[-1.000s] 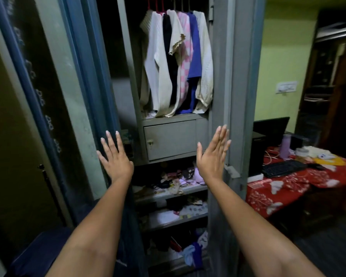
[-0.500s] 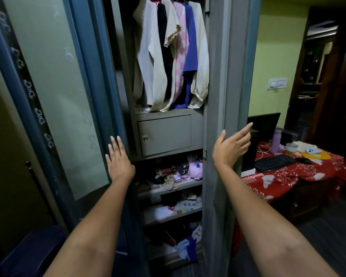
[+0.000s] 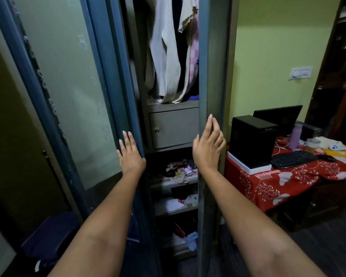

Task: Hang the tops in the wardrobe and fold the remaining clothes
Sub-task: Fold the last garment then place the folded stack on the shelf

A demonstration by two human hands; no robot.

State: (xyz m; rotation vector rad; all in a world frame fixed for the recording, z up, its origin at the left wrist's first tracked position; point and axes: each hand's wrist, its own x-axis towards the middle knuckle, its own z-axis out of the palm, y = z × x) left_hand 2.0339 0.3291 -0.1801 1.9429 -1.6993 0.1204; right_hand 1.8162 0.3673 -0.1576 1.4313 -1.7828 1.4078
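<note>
Several tops (image 3: 168, 56) hang in the wardrobe: white ribbed, cream, black and pink-checked ones show through the narrow gap between the doors. My left hand (image 3: 130, 152) presses flat with straight fingers on the blue frame of the left door (image 3: 112, 76), which has a frosted panel. My right hand (image 3: 207, 145) rests with straight fingers on the edge of the grey right door (image 3: 212, 66). Neither hand holds clothing.
Inside, a grey locker drawer (image 3: 173, 127) sits above cluttered shelves (image 3: 176, 177). A red-clothed table (image 3: 288, 180) to the right carries a black box, a monitor, a keyboard and a purple bottle. A dark bag (image 3: 48, 240) lies on the floor at lower left.
Both wardrobe doors have swung inward, narrowing the gap and hiding the blue and right-hand tops. My hands moved closer together with the doors, and the view came nearer.
</note>
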